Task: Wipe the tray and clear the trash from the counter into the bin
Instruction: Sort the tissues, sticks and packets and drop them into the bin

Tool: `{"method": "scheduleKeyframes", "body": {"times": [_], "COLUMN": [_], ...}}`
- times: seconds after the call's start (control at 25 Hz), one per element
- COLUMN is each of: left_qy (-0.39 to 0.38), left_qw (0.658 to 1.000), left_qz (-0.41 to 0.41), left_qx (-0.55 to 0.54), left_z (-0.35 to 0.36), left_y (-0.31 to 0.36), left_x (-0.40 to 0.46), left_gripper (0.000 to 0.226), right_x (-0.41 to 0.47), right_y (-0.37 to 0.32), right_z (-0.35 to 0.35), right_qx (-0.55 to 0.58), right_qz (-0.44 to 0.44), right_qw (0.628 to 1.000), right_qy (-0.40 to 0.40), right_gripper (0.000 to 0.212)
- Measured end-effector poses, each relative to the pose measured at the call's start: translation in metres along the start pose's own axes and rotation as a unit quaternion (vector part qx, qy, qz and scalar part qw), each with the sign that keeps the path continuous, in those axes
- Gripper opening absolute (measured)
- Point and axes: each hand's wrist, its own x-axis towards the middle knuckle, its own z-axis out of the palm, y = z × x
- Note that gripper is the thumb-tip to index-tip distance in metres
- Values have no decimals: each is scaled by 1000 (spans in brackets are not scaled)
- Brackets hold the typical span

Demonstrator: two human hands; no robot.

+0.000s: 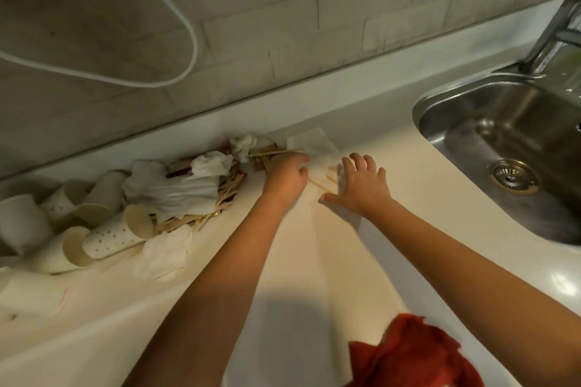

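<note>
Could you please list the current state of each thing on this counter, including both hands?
Left hand: curled over the wooden sticks, grip unclear.
Right hand: open, fingers spread, flat on the counter.
Thin wooden sticks: loose between the hands.
White paper cups: tipped over, lying on their sides.
White paper napkins: crumpled.
Red cloth: bunched, untouched.
Steel sink: no dishes inside.

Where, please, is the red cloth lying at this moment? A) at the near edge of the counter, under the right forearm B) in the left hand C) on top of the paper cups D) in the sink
A: the red cloth lies bunched on the counter nearest the camera, below the right forearm, away from both hands.
</note>
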Motion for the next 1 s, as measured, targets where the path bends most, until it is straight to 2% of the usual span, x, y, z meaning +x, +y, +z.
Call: {"method": "scheduleKeyframes", "body": {"times": [0.08, 0.16, 0.28, 0.44, 0.68, 0.8, 0.92, 1.0], "left_qy": [-34, -37, -28, -23, 116, 136, 143, 143], "left_qw": [996, 989, 992, 994, 992, 977, 932, 890], "left_qz": [28, 39, 0, -14, -13, -57, -125, -178], "left_qx": [71, 140, 126, 104, -46, -155, -308, -396], "left_z": [6, 12, 16, 20, 8, 1, -6, -13], "left_y": [-4, -10, -12, -9, -12, -4, -1, 1], "left_x": [20, 33, 49, 50, 31, 23, 19, 17], "left_gripper": [36, 35, 26, 19, 18, 16, 5, 13], "right_x": [18, 28, 35, 36, 43, 42, 39, 38], "right_y": [-3, -4, -3, -4, -20, -24, -24, -25], "right_z": [4, 5, 3, 4, 9, 13, 14, 13], "right_qx": [-28, -14, 61, 72, -6, -50, -77, -70], "right_qz": [12, 9, 3, 0, 25, 22, 12, 15], "right_qw": [999, 1000, 997, 996, 999, 998, 997, 997], "right_qy": [-15, 7, 54, 60, 22, 14, 2, -5], "right_gripper": [90, 70, 34, 24, 30, 30, 29, 30]}}
